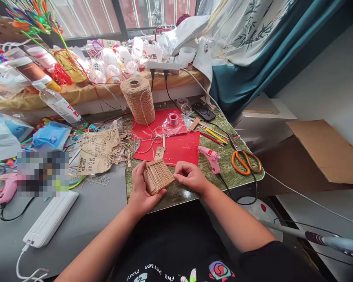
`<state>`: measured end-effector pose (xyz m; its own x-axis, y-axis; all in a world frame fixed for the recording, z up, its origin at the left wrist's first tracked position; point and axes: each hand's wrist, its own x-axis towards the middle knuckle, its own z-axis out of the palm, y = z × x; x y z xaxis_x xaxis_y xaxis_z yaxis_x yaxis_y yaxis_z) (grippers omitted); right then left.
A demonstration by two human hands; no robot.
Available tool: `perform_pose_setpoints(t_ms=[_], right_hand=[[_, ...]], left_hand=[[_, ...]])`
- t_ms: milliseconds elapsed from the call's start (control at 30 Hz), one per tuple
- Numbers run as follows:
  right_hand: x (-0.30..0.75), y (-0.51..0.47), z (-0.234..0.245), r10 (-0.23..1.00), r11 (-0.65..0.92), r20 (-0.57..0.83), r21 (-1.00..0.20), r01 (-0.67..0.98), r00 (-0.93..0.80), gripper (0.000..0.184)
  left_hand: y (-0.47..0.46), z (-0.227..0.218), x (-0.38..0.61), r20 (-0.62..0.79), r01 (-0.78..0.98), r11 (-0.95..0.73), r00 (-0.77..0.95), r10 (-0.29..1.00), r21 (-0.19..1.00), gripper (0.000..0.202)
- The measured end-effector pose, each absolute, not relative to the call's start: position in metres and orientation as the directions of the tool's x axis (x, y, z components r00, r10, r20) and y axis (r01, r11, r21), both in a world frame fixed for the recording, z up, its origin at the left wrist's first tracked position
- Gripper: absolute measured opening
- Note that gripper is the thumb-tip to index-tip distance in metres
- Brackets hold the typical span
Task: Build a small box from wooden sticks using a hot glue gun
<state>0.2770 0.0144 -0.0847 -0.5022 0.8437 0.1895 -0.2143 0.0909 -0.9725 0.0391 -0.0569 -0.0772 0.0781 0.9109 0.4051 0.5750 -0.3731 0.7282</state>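
Note:
My left hand (142, 192) grips a small block wrapped in jute twine (159, 176), thumb under its front and fingers round its left side. My right hand (190, 176) is closed in a pinch at the block's right edge, touching the twine there. A thin strand runs from the block up over the red paper sheet (179, 147) toward the big spool of jute twine (138, 100), which stands upright behind. Both hands rest over the green mat (223, 164) near the table's front edge.
A pink glue gun (210, 156) lies right of my hands, orange-handled scissors (244, 160) further right, with pencils (214, 136) behind. Sandpaper sheets (98, 150) and loose twine lie to the left. A white power strip (50, 221) and another pink glue gun (7, 190) lie at left.

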Motion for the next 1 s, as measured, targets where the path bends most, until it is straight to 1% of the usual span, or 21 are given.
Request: perform_pose_setpoints(t_ms=[67,133,367,533,600,700,800,1000], right_hand=[[0.276,0.014,-0.085,0.837,0.083,0.180,-0.975,-0.205,-0.516,0.022],[0.276,0.014,-0.086,0.831,0.081,0.179,-0.976,-0.203,-0.527,0.022],[0.274,0.012,-0.084,0.810,0.090,0.187,-0.976,-0.197,-0.555,0.019],[0.272,0.012,-0.083,0.785,0.097,0.179,-0.981,-0.168,-0.593,0.019],[0.270,0.012,-0.083,0.758,0.149,0.192,-0.981,-0.122,-0.624,0.017],[0.267,0.011,-0.083,0.693,0.248,0.231,-0.966,-0.075,-0.683,0.014],[0.264,0.010,-0.082,0.684,0.266,0.236,-0.962,-0.065,-0.691,0.013],[0.263,0.010,-0.081,0.692,0.229,0.212,-0.971,-0.069,-0.690,0.018]], left_hand=[[-0.059,-0.083,0.037,0.395,0.518,-0.371,0.069,0.916,0.771,0.118],[-0.061,-0.086,0.035,0.381,0.492,-0.366,0.074,0.922,0.790,0.119],[-0.069,-0.081,0.028,0.333,0.559,-0.328,0.096,0.938,0.762,0.117],[-0.069,-0.046,0.028,0.305,0.662,-0.294,0.102,0.947,0.690,0.106],[-0.066,-0.028,0.031,0.306,0.704,-0.299,0.122,0.944,0.644,0.105],[-0.057,-0.010,0.035,0.254,0.768,-0.303,0.187,0.949,0.565,0.109],[-0.050,-0.005,0.036,0.186,0.827,-0.272,0.206,0.961,0.492,0.104],[-0.049,0.000,0.027,0.110,0.840,-0.252,0.227,0.968,0.480,0.107]])
